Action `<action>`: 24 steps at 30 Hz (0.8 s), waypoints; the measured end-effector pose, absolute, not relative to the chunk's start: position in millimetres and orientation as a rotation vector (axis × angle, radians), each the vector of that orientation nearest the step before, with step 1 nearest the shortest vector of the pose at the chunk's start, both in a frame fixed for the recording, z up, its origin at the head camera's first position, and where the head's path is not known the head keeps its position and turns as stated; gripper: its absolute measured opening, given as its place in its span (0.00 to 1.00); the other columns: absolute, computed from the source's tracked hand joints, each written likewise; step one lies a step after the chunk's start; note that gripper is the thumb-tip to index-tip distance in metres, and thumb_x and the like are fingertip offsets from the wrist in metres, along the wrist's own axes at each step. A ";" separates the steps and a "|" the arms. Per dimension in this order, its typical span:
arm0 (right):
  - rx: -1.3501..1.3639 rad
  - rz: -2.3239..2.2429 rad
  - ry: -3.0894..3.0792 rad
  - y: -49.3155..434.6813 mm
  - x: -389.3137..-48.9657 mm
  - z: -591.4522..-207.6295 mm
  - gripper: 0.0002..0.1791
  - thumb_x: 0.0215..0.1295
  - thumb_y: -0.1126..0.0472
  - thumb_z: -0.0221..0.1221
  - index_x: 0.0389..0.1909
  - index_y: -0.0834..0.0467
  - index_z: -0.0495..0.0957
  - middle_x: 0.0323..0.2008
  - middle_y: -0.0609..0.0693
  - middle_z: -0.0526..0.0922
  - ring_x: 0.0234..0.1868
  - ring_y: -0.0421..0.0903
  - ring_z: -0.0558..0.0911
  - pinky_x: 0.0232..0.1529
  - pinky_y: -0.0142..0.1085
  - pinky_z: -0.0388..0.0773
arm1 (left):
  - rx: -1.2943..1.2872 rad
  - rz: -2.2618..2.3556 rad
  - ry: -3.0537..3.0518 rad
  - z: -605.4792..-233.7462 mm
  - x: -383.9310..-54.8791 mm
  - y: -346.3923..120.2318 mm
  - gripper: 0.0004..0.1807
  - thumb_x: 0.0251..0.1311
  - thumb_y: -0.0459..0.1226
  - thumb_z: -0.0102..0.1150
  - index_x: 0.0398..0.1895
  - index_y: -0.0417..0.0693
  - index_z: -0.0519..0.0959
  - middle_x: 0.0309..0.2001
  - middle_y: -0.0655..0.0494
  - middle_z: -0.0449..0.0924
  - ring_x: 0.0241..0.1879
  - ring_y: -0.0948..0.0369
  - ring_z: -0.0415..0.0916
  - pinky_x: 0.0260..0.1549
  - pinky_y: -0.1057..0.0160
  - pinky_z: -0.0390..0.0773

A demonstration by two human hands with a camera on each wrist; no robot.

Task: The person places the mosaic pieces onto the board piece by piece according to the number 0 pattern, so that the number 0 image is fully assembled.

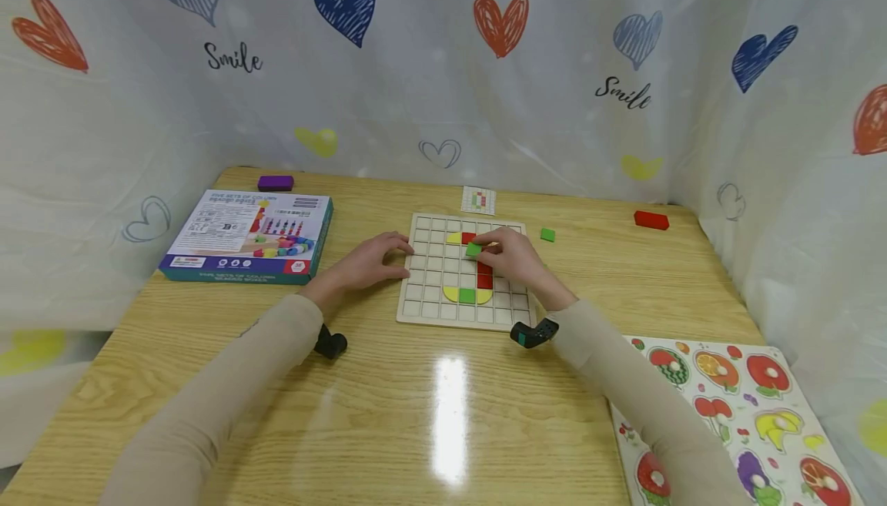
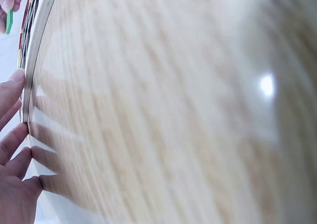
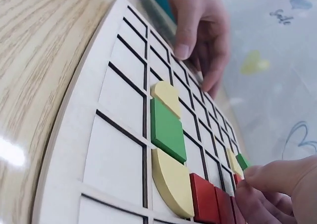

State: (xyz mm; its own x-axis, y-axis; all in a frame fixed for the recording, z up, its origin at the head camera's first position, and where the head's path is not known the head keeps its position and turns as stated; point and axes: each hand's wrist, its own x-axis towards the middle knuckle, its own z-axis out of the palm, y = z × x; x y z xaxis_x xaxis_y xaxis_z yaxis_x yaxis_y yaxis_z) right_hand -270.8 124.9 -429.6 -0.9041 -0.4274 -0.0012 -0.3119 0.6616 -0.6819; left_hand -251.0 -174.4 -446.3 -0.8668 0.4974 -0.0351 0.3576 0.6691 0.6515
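A square wooden grid board lies on the table. My left hand rests its fingertips along the board's left edge, thumb spread toward the near side. Over the upper middle of the grid, my right hand pinches a green square tile between thumb and fingers. Under that hand runs a column of red tiles, partly hidden. In a lower row, a green tile sits between two rounded yellow pieces. Another yellow piece and a red tile sit in an upper row.
A small pattern card lies behind the board. A loose green tile is to its right. Farther out are a toy box, a purple block, a red block and a fruit puzzle board.
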 end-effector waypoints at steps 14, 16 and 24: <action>-0.726 -0.947 2.752 95.5 -280.5 -437.0 0.17 0.66 0.63 0.62 0.55 0.62 0.81 0.49 0.57 0.79 0.42 0.48 0.78 0.42 0.39 0.77 | 0.675 0.956 2.682 -443.9 -251.1 -172.4 0.22 0.63 0.40 0.64 0.58 0.43 0.77 0.69 0.43 0.63 0.73 0.46 0.52 0.71 0.46 0.52; -0.749 -0.931 2.760 93.6 -281.0 -437.1 0.17 0.66 0.63 0.62 0.54 0.62 0.81 0.47 0.57 0.79 0.40 0.48 0.76 0.40 0.39 0.75 | 0.671 0.952 2.684 -443.6 -250.8 -172.3 0.21 0.63 0.40 0.64 0.58 0.43 0.77 0.69 0.43 0.63 0.73 0.46 0.52 0.71 0.46 0.52; -0.789 -0.899 2.768 89.3 -282.9 -438.4 0.16 0.66 0.62 0.62 0.54 0.61 0.81 0.44 0.55 0.79 0.38 0.47 0.74 0.38 0.36 0.72 | 0.666 0.939 2.684 -443.3 -251.2 -171.8 0.21 0.63 0.40 0.64 0.58 0.43 0.77 0.70 0.43 0.63 0.73 0.46 0.51 0.71 0.47 0.51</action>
State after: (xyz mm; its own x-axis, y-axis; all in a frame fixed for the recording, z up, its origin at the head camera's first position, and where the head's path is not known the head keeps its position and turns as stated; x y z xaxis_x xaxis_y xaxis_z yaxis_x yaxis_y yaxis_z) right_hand -282.9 89.3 -438.4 -0.8558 -0.5157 0.0397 -0.4407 0.6869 -0.5779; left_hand -251.2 -171.8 -443.3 -0.8730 0.4844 -0.0569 0.3433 0.6933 0.6337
